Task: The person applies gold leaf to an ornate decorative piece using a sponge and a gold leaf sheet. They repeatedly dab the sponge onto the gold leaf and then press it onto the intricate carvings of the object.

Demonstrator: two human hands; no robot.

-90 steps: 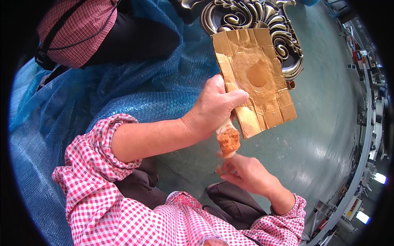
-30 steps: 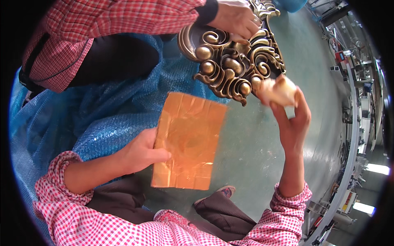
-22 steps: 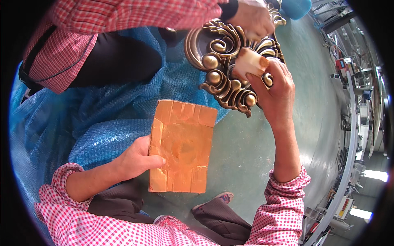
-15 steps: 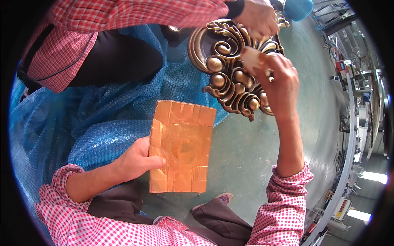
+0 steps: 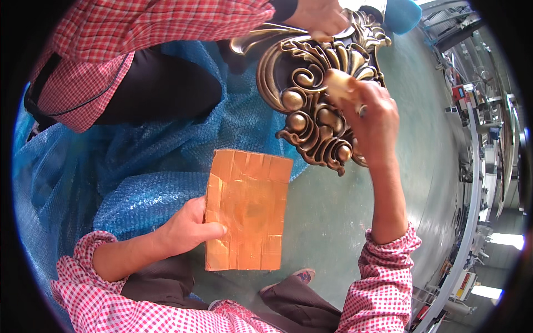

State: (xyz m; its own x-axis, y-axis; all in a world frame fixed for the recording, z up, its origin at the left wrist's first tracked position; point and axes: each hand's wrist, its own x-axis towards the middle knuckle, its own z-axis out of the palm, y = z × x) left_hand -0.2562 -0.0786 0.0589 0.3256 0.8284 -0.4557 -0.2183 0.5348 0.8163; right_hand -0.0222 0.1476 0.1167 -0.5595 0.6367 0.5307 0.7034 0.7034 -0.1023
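Note:
My left hand (image 5: 191, 227) grips the left edge of a flat cardboard piece (image 5: 247, 208) with the thumb on top. Its face is smeared with shiny copper-gold colour. Up and to the right, my right hand (image 5: 375, 114) pinches a small pale tan sponge-like pad (image 5: 340, 84), blurred, over a carved ornament (image 5: 305, 77). Dark brown with bronze-gold highlights, the ornament has scrolls, leaves and round knobs. Whether the pad touches it, I cannot tell. Part of the ornament is hidden behind my right hand.
A co-worker's hand (image 5: 319, 16) is over the ornament's far part, and that person's dark-trousered knee (image 5: 183, 83) rests beside it. Blue bubble wrap (image 5: 150, 194) spreads at the left. A blue rounded object (image 5: 402, 15) is at the far edge. Grey-green floor (image 5: 333, 222) lies below.
The cardboard has moved slightly lower in view with my left hand. My right hand has shifted a little, still pinching the pad. The co-worker's hand has moved left, uncovering more of the ornament.

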